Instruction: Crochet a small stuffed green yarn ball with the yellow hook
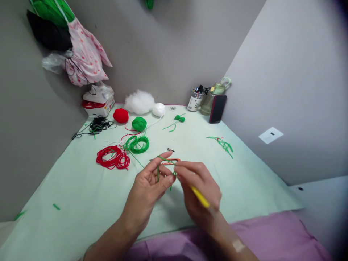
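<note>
My left hand [152, 186] has green yarn [158, 174] draped over its raised index finger and pinched between thumb and fingers. Close against it, my right hand [201, 192] grips a crochet hook with a yellow handle [200, 197]; the hook's tip is hidden at the fingertips, where the green strand meets it. A short green tail hangs below the pinch. Behind the fingers lie orange-handled scissors [176, 160], partly covered. From the left hand a green strand leads back toward a loose green yarn coil [141, 144].
At the left lie a red yarn coil [108, 157], a red ball [121, 115], a green ball [139, 124] and tangled black cord [99, 125]. White stuffing [140, 101] and a white ball [158, 109] sit behind. A phone [218, 109] leans against a bottle [208, 103]. Green scraps [224, 145] lie right.
</note>
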Available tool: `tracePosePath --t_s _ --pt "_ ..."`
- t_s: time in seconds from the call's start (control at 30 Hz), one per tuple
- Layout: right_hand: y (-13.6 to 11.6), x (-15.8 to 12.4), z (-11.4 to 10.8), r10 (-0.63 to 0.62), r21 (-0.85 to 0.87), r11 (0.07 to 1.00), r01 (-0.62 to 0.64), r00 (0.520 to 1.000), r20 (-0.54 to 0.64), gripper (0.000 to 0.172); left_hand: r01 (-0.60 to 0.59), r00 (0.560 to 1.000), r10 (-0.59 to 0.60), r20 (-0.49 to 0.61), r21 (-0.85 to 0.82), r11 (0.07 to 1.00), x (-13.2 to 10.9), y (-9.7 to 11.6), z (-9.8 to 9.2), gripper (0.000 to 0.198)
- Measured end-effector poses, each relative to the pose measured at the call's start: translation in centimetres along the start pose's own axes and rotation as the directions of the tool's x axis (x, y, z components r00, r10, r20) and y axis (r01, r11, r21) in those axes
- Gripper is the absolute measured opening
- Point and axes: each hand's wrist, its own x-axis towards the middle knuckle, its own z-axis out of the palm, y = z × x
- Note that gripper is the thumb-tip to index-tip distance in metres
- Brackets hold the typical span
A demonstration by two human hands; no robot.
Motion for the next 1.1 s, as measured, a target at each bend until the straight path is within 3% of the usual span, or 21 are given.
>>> tracePosePath --t_s 0.07,0.1,0.17,0.27,0.33,0.4,0.47,0.53,0.63,0.73,0.83,0.93,1.03,1.1 --pt "-0.2 -0.3 0.1 -0.094 -0.076 0.993 0.093 0.996 -0.006 0.043 0.038 0.999 -0.037 0.019 -0.051 0.998 0.0 0.0 0.1 0.055" --pt "-0.2 -0.3 0.2 -0.071 -0.031 0.997 0.07 0.997 -0.024 0.043 0.069 0.997 -0.067 0.033 -0.077 0.995 0.0 0.0 0.1 0.051" --pt "-0.1 -0.1 0.2 0.078 0.176 0.982 -0.067 0.996 -0.052 0.036 0.119 0.992 -0.112 0.063 -0.119 0.986 0.2 0.1 0.0 0.041" --pt "0.3 0.6 -0.1 0.322 0.498 0.811 -0.306 0.945 0.056 0.018 0.137 0.989 -0.128 0.073 -0.137 0.981 0.4 0.4 -0.2 0.033" --pt "0.6 0.9 -0.4 0.399 0.601 0.69 -0.403 0.905 0.149 0.016 0.126 0.991 -0.119 0.062 -0.129 0.984 0.4 0.6 -0.4 0.03" --pt "0.6 1.1 -0.6 0.421 0.628 0.642 -0.441 0.886 0.192 0.017 0.117 0.992 -0.11 0.061 -0.114 0.987 0.3 0.6 -0.5 0.029" --pt "0.4 1.1 -0.7 0.412 0.615 0.663 -0.427 0.894 0.177 0.018 0.106 0.993 -0.1 0.064 -0.092 0.99 0.2 0.6 -0.5 0.03" --pt "0.0 0.9 -0.6 0.376 0.551 0.748 -0.371 0.92 0.109 0.017 0.097 0.993 -0.092 0.067 -0.067 0.993 0.1 0.5 -0.4 0.031" --pt "-0.6 0.5 -0.4 0.202 0.31 0.932 -0.186 0.979 -0.022 0.021 0.07 0.996 -0.068 0.056 -0.035 0.997 0.1 0.1 -0.2 0.032" --pt "-0.8 0.1 -0.3 0.038 0.119 0.992 -0.035 0.999 -0.022 0.032 -0.004 1.0 0.004 -0.015 0.022 1.0 0.0 -0.1 0.0 0.032" --pt "-0.5 0.3 -0.4 0.176 0.225 0.959 -0.171 0.984 -0.002 0.026 -0.034 0.998 0.037 -0.046 0.06 0.998 -0.1 0.0 0.0 0.035" --pt "0.1 0.8 -0.6 0.381 0.48 0.795 -0.371 0.921 0.081 0.016 0.014 1.0 -0.013 -0.012 0.034 0.999 -0.1 0.3 -0.2 0.037" --pt "0.4 1.3 -0.9 0.428 0.615 0.651 -0.445 0.884 0.188 0.016 0.035 0.999 -0.035 0.008 0.021 0.999 0.0 0.6 -0.3 0.033" --pt "0.2 1.3 -1.0 0.416 0.603 0.662 -0.446 0.887 0.201 0.017 0.032 0.999 -0.032 0.018 0.027 0.999 0.0 0.7 -0.4 0.03"
